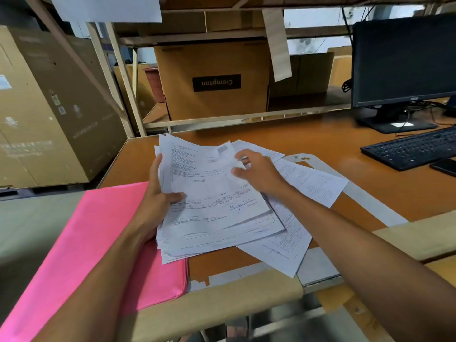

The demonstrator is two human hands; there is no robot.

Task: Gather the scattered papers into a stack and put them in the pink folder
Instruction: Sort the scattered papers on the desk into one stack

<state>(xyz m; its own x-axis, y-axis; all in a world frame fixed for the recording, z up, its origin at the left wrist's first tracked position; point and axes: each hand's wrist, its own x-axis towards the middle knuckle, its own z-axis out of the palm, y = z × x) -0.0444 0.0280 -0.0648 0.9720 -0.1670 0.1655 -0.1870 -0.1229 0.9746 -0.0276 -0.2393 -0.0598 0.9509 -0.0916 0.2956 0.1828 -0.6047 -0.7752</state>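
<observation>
A loose stack of printed white papers (217, 208) lies fanned out on the orange desk (320, 144). My left hand (158, 196) grips the stack's left edge, thumb on top of the sheets. My right hand (259, 171) sits on the stack's upper right, its fingers curled at the top sheet's edge. Two more sheets stick out from under the stack, one to the right (318, 181) and one toward the front (283, 250). The pink folder (98, 243) lies closed at the left, under my left forearm and partly beneath the stack's left corner.
A black keyboard (412, 149) and a dark phone (444, 166) lie at the right, with a monitor (404, 60) behind them. Cardboard boxes (214, 80) fill the shelves at the back and left. A brown paper strip (222, 299) covers the desk's front edge.
</observation>
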